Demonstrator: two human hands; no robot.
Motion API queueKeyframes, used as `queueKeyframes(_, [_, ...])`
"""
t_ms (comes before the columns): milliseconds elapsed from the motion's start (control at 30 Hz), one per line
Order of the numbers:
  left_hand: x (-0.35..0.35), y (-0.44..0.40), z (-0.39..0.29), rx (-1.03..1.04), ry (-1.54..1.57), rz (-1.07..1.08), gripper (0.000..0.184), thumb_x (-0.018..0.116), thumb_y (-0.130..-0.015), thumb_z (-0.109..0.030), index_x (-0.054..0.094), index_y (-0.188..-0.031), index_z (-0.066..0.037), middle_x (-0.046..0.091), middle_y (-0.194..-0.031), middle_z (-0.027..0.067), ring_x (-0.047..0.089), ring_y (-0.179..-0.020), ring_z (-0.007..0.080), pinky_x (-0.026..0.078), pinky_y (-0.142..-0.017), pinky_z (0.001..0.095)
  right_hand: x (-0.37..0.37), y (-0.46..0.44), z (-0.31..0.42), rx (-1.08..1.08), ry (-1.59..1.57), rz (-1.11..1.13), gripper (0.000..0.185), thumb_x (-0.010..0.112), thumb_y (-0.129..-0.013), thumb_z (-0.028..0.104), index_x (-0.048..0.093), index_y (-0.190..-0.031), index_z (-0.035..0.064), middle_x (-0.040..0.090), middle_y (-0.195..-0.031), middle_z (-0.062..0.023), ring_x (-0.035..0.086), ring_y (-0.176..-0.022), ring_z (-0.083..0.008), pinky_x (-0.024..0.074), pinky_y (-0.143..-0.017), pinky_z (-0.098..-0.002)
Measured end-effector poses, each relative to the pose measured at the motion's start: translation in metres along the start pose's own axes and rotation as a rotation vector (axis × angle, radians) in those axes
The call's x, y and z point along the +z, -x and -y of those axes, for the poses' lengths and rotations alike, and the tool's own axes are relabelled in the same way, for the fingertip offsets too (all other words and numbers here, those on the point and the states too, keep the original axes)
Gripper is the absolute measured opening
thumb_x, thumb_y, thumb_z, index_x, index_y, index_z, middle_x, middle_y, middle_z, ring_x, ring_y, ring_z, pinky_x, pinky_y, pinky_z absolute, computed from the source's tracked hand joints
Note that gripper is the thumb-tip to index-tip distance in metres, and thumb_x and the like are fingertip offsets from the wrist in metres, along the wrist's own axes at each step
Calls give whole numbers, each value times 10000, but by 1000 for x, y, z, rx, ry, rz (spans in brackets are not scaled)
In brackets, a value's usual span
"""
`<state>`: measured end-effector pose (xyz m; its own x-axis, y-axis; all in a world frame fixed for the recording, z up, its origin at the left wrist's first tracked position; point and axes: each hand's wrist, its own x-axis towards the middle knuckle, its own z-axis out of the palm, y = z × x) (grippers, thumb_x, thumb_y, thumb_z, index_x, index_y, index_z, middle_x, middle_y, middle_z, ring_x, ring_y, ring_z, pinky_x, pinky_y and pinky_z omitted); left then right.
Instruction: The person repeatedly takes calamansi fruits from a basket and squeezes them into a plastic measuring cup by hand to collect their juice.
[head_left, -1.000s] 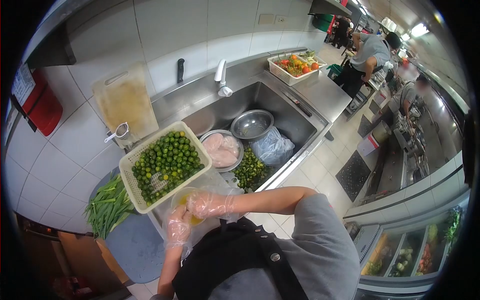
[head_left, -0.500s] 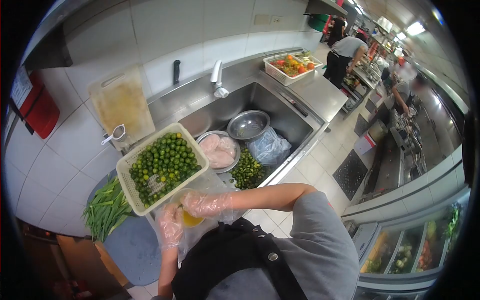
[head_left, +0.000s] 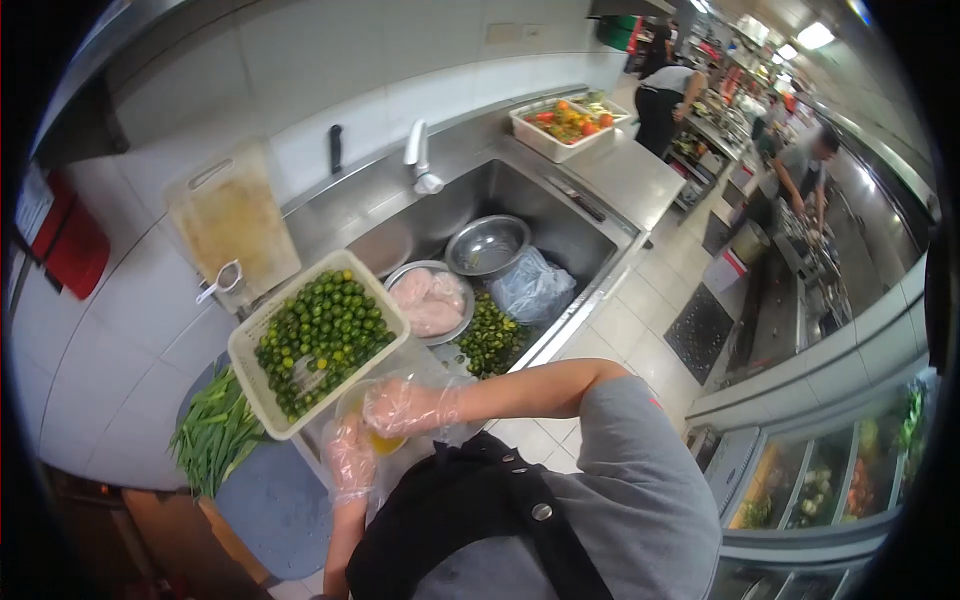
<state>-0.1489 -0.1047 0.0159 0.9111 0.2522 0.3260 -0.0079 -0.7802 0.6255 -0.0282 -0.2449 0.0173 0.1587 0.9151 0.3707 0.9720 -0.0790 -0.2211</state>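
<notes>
My right hand, in a clear plastic glove, is closed over a clear container of yellow liquid. Beside it, my left hand, gloved likewise, has its fingers curled at the container's left side. What either hand holds is hidden. Just beyond them a cream plastic basket holds many small green citrus fruits, a few yellowish. Cut green fruit pieces lie in a heap in the sink, right of my hands. Next to the heap is a metal bowl of pale pink raw meat.
An empty metal bowl and a bluish plastic bag lie in the steel sink. Left are long green leaves, a strainer and a cutting board. A vegetable basket stands at the back; people work farther right.
My right hand has shifted slightly over the container, and its fingers look more tightly curled. The whole view has moved a little. The co-worker at right has changed posture.
</notes>
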Motion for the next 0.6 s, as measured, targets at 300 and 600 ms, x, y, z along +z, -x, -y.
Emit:
queueKeyframes(300, [-2,5,8,-44,38,157,122,547,-878,-50,656,-927,-25,652,-864,215,612,-822,390,474,-699,470,8,5,0,-14,-244,-70,171,624,-759,203,639,-763,33,638,-730,-171,644,-672,-354,530,-631,-455])
queueKeyframes(600, [-8,6,8,-144,262,144,162,617,-901,-77,669,-1041,-16,685,-995,180,641,-894,352,509,-798,408,1,7,12,198,-407,-12,115,596,-808,155,618,-847,49,636,-858,-150,627,-881,-333,508,-769,-461])
